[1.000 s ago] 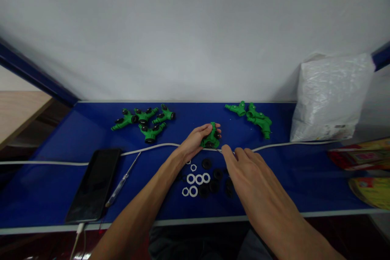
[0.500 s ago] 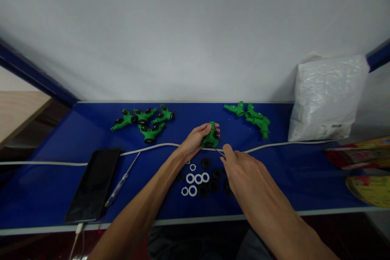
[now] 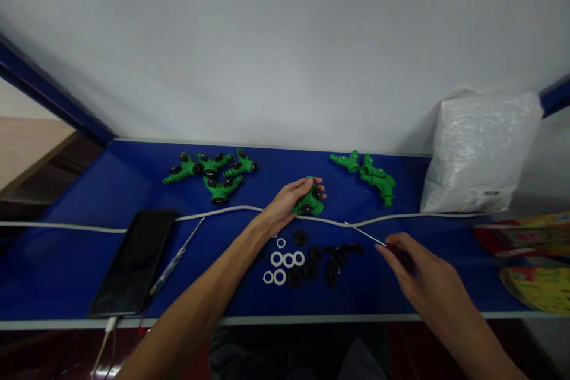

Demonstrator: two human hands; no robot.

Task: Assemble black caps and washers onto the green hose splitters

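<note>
One green plastic Y-shaped hose splitter in hand, a thin metal pick in the other.

The left hand closes its grip over a green plastic Y-shaped hose splitter resting on the blue bench, just beyond the white cable. The right hand pinches a thin metal pick by its dark handle, its tip well apart from the splitter, to its right. By my reading, the group of green splitters with black fittings at the back left is finished, the bare green splitters at the back right remain, and loose white rings and black round caps lie between the hands.
</note>
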